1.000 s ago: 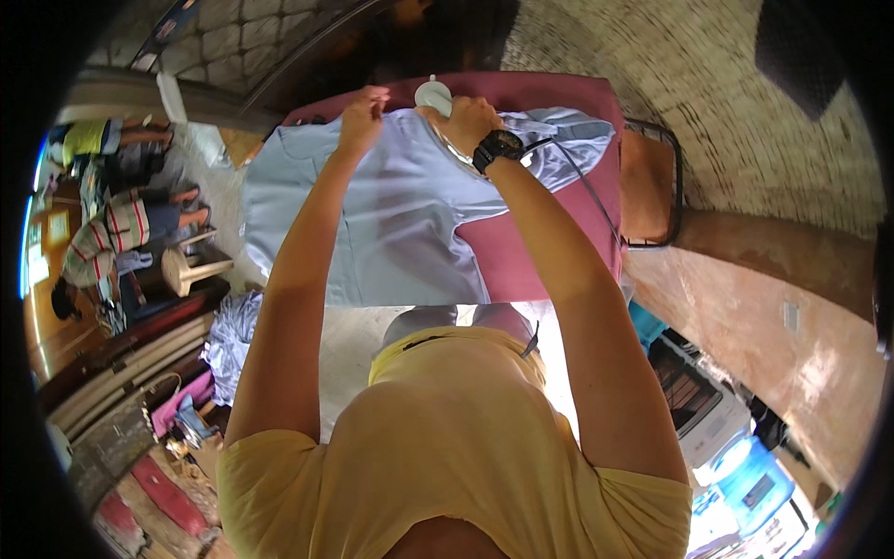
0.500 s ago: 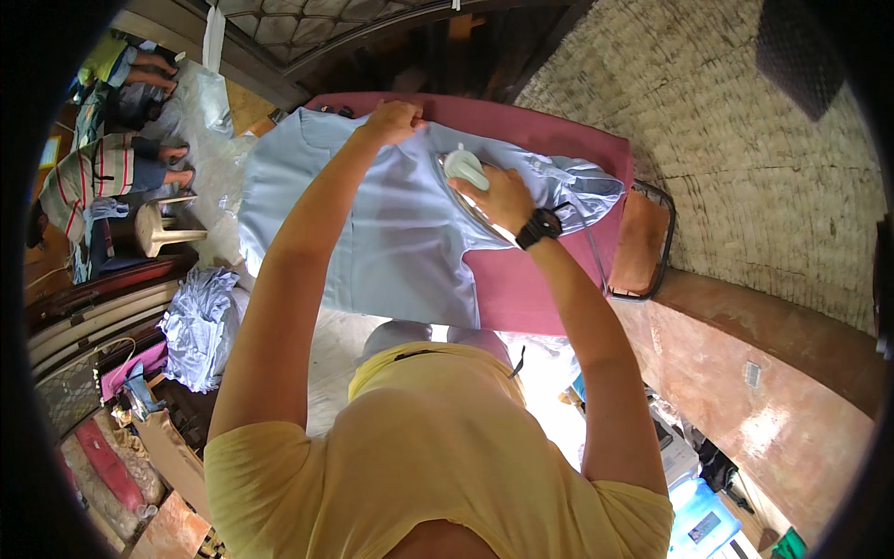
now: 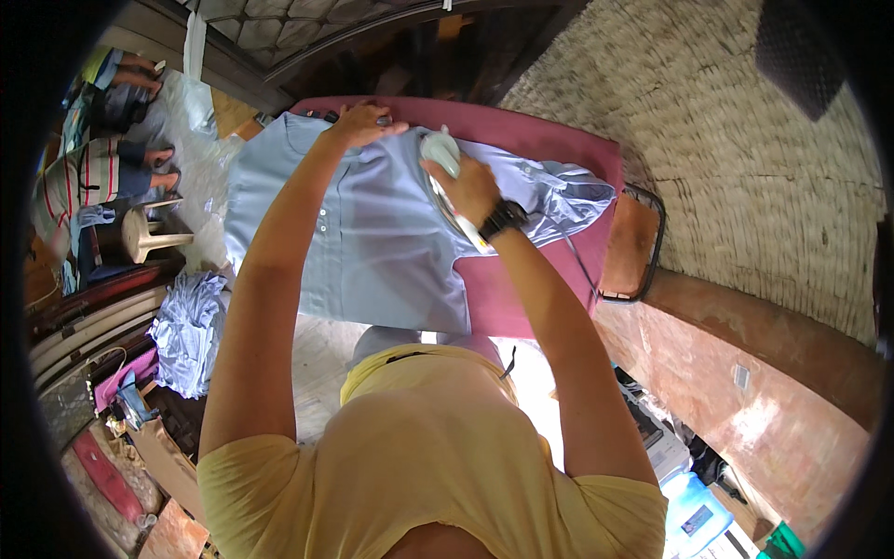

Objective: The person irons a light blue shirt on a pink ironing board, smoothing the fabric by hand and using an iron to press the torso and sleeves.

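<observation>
A light blue shirt [image 3: 382, 242] lies spread over a padded ironing board [image 3: 507, 298] with a dark pink cover. My right hand [image 3: 472, 193], a dark watch on its wrist, is closed round the handle of a white and pale green clothes iron [image 3: 440, 149]. The iron rests on the shirt near its shoulder, beside the crumpled sleeve [image 3: 573, 197]. Up at the board's far edge, my left hand [image 3: 363, 126] lies by the shirt's collar side, fingers stretched to the right over the cloth. A small dark spot shows among those fingers; I cannot tell what it is.
Crumpled blue garments [image 3: 189, 326] are heaped at the left, below a beige stool [image 3: 149, 235]. Two people sit at the far left, their legs [image 3: 158, 168] showing. The board's metal-framed end [image 3: 633, 242] is near a woven wall [image 3: 689, 140]. A metal grille [image 3: 279, 28] stands behind.
My right hand has moved the iron slightly left and farther up the shirt. My left hand has shifted left, its fingers now more stretched out. The whole view has slid a little.
</observation>
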The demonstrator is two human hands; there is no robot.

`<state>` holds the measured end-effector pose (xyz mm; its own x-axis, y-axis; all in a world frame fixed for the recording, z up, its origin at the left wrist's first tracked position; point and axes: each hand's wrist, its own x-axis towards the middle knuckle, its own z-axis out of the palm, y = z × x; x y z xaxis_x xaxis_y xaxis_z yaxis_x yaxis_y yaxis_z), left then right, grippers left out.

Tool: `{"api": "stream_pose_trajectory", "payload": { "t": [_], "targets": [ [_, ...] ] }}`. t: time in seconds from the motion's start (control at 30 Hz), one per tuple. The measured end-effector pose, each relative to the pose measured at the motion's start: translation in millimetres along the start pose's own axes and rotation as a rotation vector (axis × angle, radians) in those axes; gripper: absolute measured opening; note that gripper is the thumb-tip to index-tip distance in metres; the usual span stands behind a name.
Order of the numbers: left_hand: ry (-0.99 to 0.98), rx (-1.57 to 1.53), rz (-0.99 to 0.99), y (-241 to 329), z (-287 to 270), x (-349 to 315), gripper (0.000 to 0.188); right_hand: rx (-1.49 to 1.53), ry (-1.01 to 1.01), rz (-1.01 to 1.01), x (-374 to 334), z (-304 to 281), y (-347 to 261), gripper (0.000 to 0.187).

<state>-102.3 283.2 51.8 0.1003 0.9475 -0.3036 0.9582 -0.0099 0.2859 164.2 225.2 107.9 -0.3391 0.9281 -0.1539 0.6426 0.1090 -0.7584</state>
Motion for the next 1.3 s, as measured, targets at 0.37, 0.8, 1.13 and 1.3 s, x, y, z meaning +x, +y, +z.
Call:
{"api": "stream_pose_trajectory", "payload": {
  "t": [0.37,0.8,1.13,1.3],
  "targets": [
    [0.045,-0.177,0.048,-23,-16,-5,0.041,-0.195,0.100,-0.151,7,3,-5,0.064],
    [0.115,-0.220,-0.189,-33,15,17,0.063,-0.113,0.095,0.042,28,11,-20,0.062],
    [0.125,-0.191,-0.220,-28,15,17,0.075,-0.104,0.182,-0.012,-52,-22,23,0.048],
    [0.086,-0.135,-0.214,-24,11,17,0.073,-0.183,0.383,0.192,-7,-32,56,0.056]
  ]
}}
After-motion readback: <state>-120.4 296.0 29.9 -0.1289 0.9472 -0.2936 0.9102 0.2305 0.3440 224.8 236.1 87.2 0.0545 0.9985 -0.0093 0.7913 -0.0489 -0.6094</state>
